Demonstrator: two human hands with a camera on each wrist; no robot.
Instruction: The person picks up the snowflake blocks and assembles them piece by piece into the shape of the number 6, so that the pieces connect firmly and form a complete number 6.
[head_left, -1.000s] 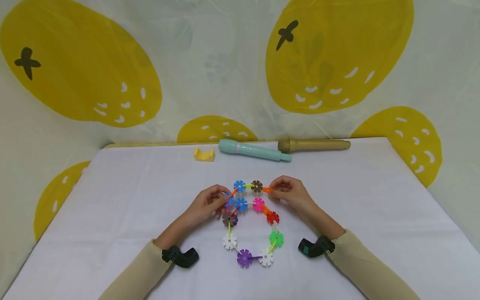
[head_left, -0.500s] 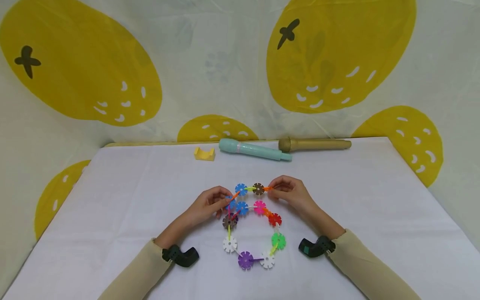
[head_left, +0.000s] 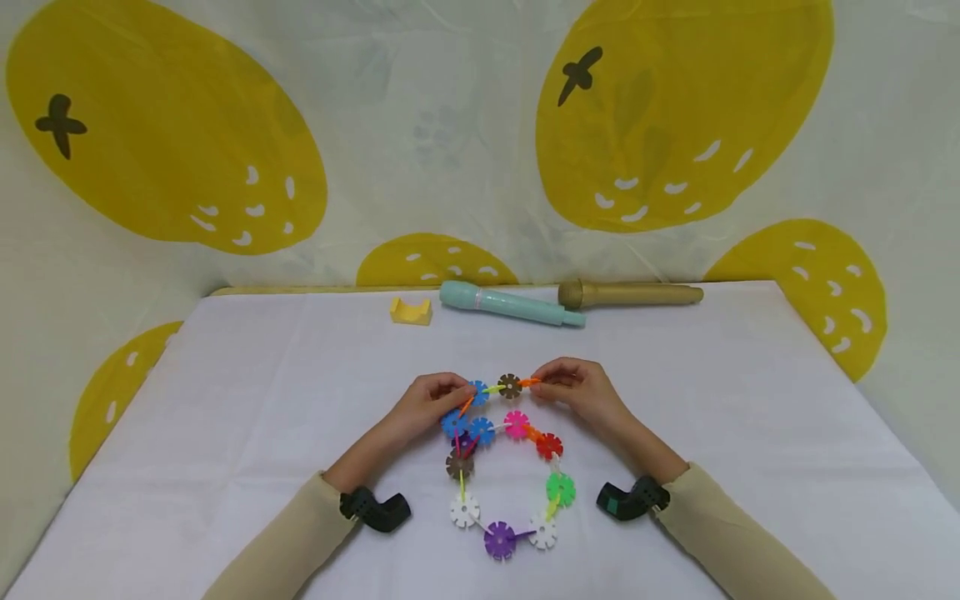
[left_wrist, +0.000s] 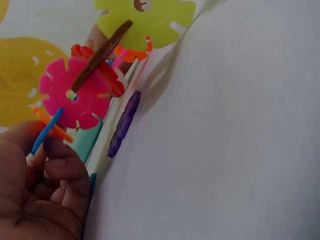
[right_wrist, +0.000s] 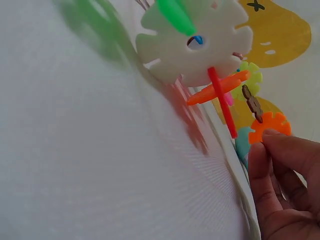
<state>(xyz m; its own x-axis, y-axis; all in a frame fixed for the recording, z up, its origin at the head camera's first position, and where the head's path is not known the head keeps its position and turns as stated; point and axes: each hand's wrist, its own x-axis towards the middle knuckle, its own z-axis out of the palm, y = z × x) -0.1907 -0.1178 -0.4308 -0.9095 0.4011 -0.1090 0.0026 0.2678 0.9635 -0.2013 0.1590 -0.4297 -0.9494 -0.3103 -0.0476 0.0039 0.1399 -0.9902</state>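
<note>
A chain of colourful notched snowflake discs, joined edge to edge, hangs between both hands and curves into a loop nearer the body. My left hand [head_left: 429,407] pinches a blue snowflake disc [head_left: 477,392] at the loop's upper left; the left wrist view shows that blue disc [left_wrist: 47,131] edge-on at the fingertips, crossing an orange one. Between thumb and fingers of my right hand [head_left: 581,392] is an orange snowflake disc [right_wrist: 272,126] at the chain's end. A brown disc [head_left: 510,386] sits between the hands. Purple [head_left: 499,541] and green [head_left: 561,489] discs belong to the lower loop.
Toward the back edge of the white-covered table [head_left: 225,467] lie a mint-green microphone-shaped object [head_left: 510,304] and a gold one [head_left: 633,293]. Left of them stands a small yellow notched block [head_left: 411,312]. Behind the table hangs a cloth with a yellow print [head_left: 682,117].
My left hand has shifted from the lower blue disc and orange piece up to the upper blue disc. The lower loop has sunk slightly toward the body. My right hand keeps its pinch.
</note>
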